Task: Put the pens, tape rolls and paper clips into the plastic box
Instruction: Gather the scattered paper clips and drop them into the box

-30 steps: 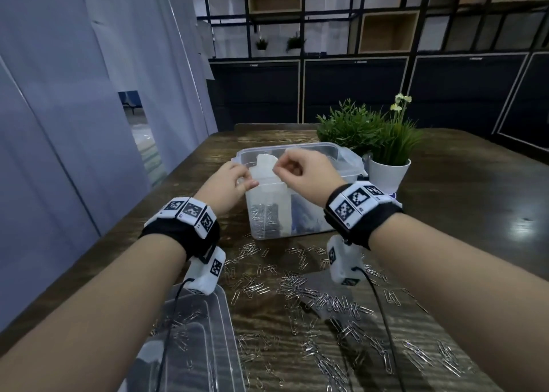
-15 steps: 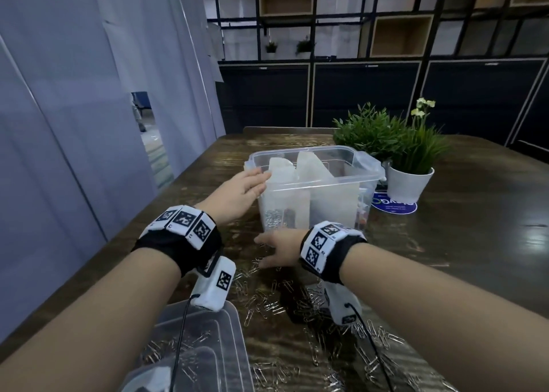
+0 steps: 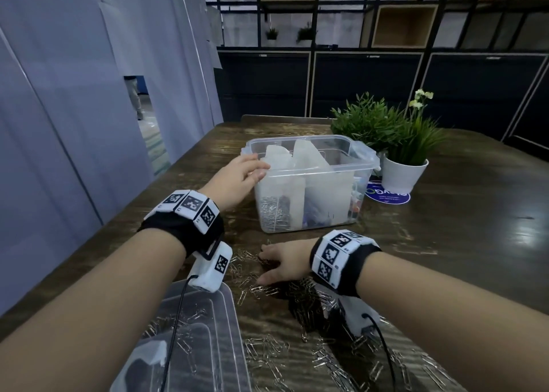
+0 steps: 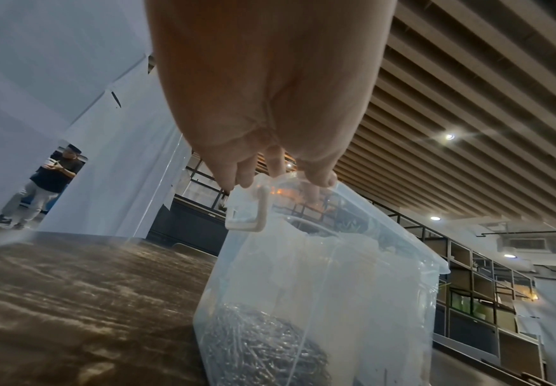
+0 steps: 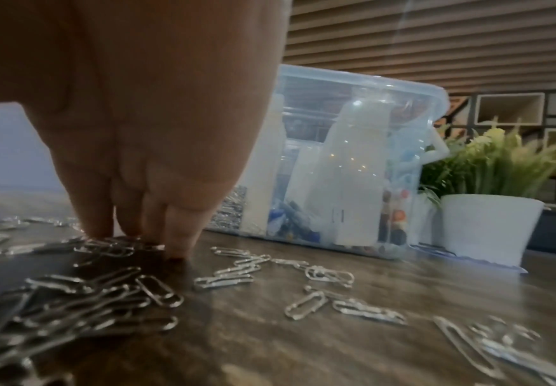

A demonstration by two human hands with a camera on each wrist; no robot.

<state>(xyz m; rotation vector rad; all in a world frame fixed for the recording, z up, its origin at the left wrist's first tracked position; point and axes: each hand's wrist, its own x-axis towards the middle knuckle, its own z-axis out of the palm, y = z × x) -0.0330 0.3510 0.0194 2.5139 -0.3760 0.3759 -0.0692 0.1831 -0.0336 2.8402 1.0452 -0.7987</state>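
- Pale curtain panels hang along the left of the dark wooden surface; through a gap in them a person stands in the distance.
- Nearest me on the left lies the clear box lid, with a few clips on it.
- My left hand reaches to the left end of the plastic box; its grip is loose, fingers nearly straight, tips resting on the rim by the white latch.
- Inside the box, a heap of paper clips fills the left compartment behind white dividers; the other things in there are too blurred to name.
- My right hand is down on the surface just before the box, fingertips pressed onto loose paper clips; whether any clip is pinched I cannot tell.
- More clips are scattered to the right.
- A white-potted plant stands just beside the box's right end, on a blue round mat.
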